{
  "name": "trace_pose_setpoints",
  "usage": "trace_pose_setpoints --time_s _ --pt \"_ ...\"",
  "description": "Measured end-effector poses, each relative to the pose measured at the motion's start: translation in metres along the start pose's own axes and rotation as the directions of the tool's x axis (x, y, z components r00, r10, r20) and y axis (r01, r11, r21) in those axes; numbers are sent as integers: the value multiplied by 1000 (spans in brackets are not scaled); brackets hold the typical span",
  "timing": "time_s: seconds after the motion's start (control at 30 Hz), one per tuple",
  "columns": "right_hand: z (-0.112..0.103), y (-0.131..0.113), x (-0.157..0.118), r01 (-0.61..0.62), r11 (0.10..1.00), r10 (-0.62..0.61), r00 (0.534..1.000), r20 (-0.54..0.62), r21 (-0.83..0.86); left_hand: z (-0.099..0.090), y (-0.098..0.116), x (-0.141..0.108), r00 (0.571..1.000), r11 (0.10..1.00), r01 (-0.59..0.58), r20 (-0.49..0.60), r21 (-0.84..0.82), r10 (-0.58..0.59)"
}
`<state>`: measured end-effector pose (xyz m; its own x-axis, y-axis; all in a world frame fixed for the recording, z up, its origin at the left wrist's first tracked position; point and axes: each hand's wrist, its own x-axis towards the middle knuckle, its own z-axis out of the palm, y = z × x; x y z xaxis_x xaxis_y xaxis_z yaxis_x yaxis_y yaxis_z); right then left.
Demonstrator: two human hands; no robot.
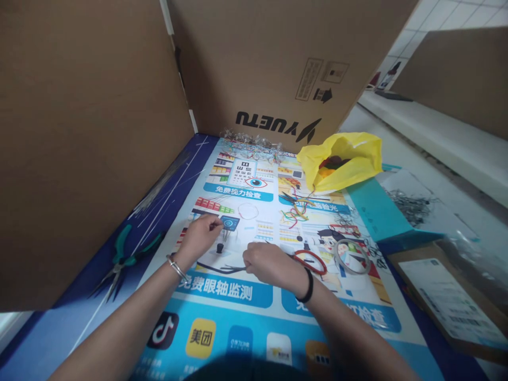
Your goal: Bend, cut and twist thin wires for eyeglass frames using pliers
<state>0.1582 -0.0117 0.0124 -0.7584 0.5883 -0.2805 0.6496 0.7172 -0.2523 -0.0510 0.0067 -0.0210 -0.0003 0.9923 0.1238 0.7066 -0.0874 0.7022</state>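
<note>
My left hand [199, 236], with a silver bracelet at the wrist, is closed in a pinch above the printed poster [222, 315]. What its fingertips hold is too small to make out. To its right, my right hand [270, 263], with a black band on the wrist, has its fingers curled together, and what they hold is hidden. Dark thin tool tips [231, 269] lie just left of its fingers. Beside this hand rest red-handled scissors [311, 262]. A thin loop of wire [248, 211] lies on the poster beyond the hands.
Green-handled pliers [120, 259] lie at the left, near straight wires [156, 193]. A yellow bag [357, 161], a grey ring [352, 256], coloured strands [296, 211] and a teal box [367, 211] with wire pieces are on the right. Cardboard walls [254, 63] stand behind.
</note>
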Motion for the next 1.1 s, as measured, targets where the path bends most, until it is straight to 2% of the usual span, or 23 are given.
trace_pose_setpoints --time_s 0.2,0.37,0.5,0.6,0.7,0.77,0.93,1.0,1.1 --pt "0 3 -3 89 995 -89 996 -8 -56 -2 -1 -1 999 994 -52 -12 93 53" --pt "-8 8 -7 66 997 -66 998 -12 29 -2 7 -5 982 983 -185 -29 -18 185" --pt "-10 14 -4 45 990 -37 997 -61 137 -6 24 -11 953 953 -250 132 -171 273" --pt "-8 19 -2 68 984 -52 994 -100 165 -9 35 -15 893 936 -289 296 -200 339" --pt "-8 22 -2 79 985 -59 989 -132 154 -9 42 -20 788 891 -439 425 -117 444" --pt "-9 22 -2 59 990 -39 988 -151 128 -6 44 -23 749 841 -540 451 -7 485" --pt "-10 14 -2 -21 999 27 987 -160 38 1 47 -31 718 673 -684 426 282 551" --pt "-10 10 -2 -56 998 55 985 -165 -2 1 49 -33 707 617 -703 439 354 554" --pt "-10 6 -5 -75 996 65 979 -194 -43 1 50 -34 715 580 -698 445 420 539"
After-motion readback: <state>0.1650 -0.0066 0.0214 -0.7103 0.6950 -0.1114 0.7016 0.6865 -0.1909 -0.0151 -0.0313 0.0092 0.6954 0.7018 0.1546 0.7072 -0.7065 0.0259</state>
